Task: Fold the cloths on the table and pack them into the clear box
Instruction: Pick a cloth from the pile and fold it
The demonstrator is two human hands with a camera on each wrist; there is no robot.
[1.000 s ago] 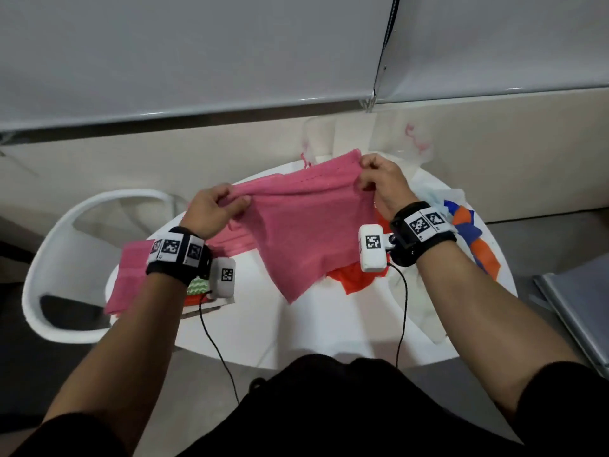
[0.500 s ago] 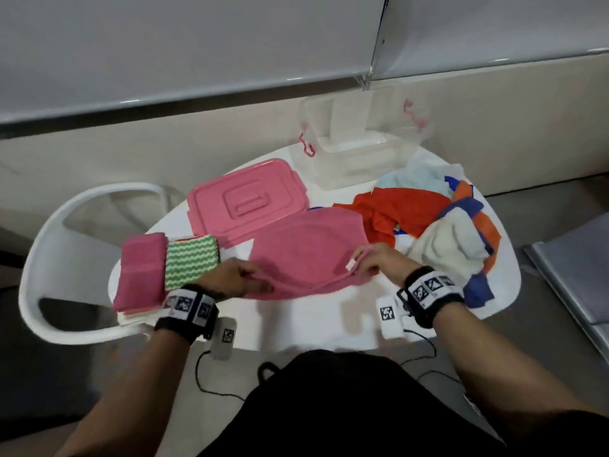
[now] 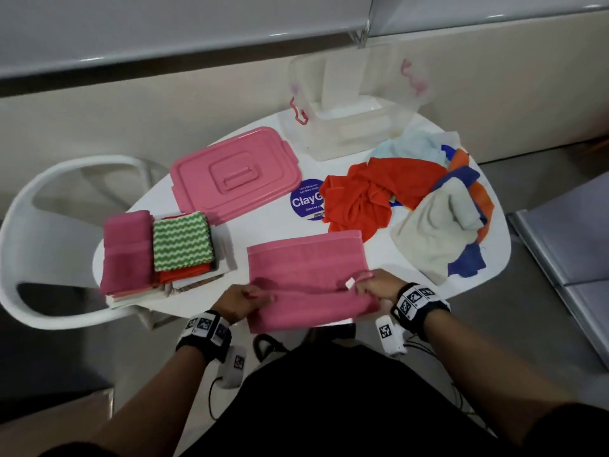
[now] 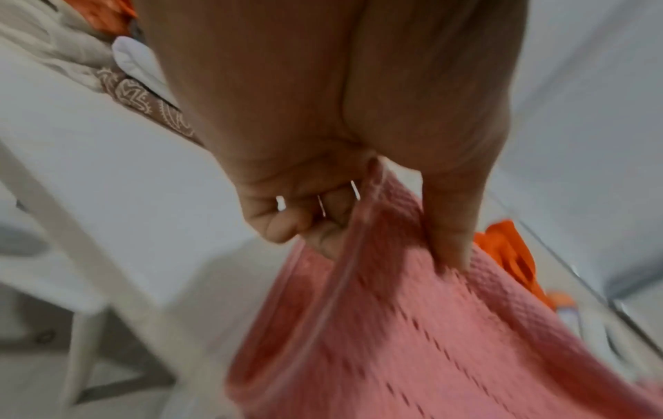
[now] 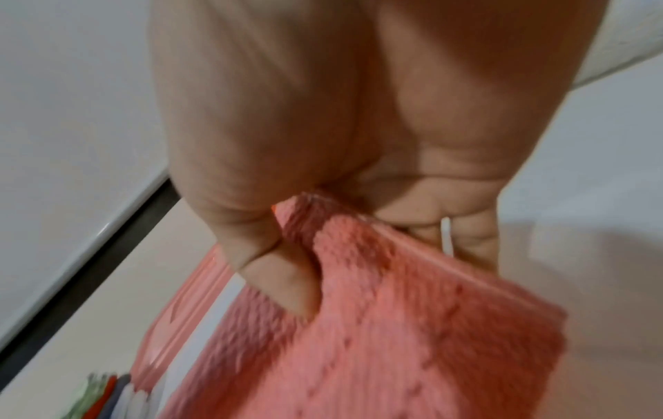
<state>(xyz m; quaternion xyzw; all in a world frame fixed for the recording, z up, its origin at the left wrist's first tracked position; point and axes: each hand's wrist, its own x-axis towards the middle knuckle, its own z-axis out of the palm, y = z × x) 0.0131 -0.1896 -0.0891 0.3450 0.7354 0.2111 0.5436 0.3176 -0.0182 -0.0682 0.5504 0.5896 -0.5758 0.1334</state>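
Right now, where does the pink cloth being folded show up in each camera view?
Head: pink cloth low centre, at the table's near edge.
Left wrist: lower right, pinched by the left hand.
Right wrist: lower centre, gripped by the right hand.
Shared landmark: orange cloth, seen in head and left wrist only.

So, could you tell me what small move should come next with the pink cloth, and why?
Probably carry the gripped near edge forward onto the far edge, halving the pink cloth. The left hand and right hand each pinch a near corner, the cloth lies flat on the table, and it is wider than the folded stack beside it.
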